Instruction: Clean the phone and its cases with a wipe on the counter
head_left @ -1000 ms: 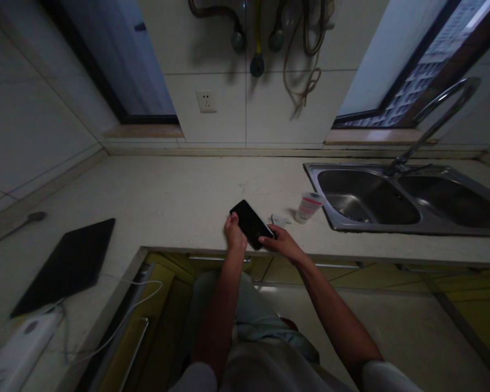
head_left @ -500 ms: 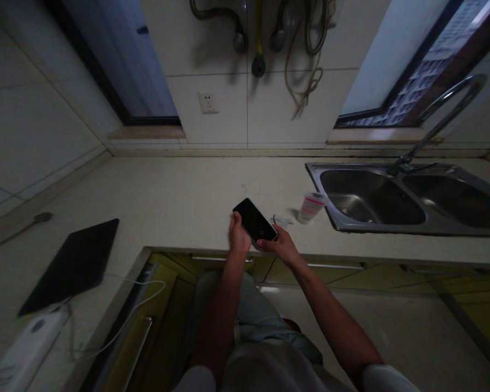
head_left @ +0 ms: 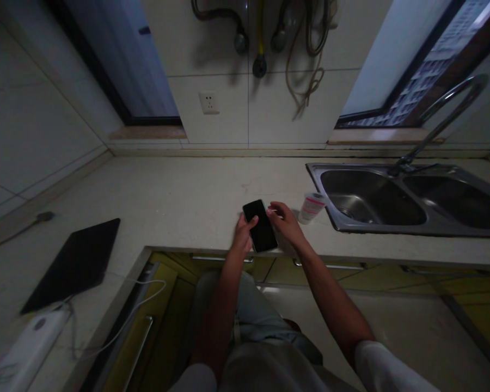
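Note:
A smartphone (head_left: 262, 231) with a dark screen is tilted over the front edge of the counter. My left hand (head_left: 242, 233) is closed around its left side, the thumb lying on the screen. Beside the phone's upper right edge is my right hand (head_left: 285, 222), its fingers bent and drawn together. A small pale glint shows at those fingertips, but I cannot make out what it is or whether they touch the phone. To the right of this hand stands a clear plastic cup (head_left: 311, 208) with pink stripes.
A steel double sink (head_left: 371, 226) with a tall faucet (head_left: 445, 114) is set into the counter (head_left: 188, 196) on the right. At left lie a flat black panel (head_left: 75, 261), a white power strip (head_left: 32, 345) and a white cable (head_left: 147, 302). Cabinet handles run below the counter edge.
The phone has turned more upright. My right hand has left its lower right corner and moved up beside it. My left thumb has shifted onto the screen.

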Available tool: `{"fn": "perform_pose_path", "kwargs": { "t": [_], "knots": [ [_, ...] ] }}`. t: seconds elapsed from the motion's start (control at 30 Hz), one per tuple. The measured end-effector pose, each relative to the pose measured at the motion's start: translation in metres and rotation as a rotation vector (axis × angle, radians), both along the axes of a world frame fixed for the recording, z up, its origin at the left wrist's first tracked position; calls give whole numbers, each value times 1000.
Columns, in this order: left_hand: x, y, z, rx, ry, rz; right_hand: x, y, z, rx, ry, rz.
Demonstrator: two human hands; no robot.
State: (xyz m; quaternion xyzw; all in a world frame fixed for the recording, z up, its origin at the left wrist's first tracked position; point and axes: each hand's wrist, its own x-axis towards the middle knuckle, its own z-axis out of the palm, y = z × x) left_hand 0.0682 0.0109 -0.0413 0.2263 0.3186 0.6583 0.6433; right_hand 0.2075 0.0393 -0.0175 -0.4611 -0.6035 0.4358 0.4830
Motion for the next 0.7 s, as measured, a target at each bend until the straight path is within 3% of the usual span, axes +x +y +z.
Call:
{"fn": "perform_pose_path", "kwargs": {
  "t": [0.13,0.33,0.53,0.7],
  "knots": [
    [1,-1,0,17,83,-95,-12,24,5,-95,106,41],
    [3,-3,1,48,164,-74,-23,30,-7,-171,260,-26],
    [5,0,-12,18,262,23,-29,40,-23,-249,438,-136],
    [10,6,-29,103,499,138,-27,48,-26,-256,470,-167]
  ]
}}
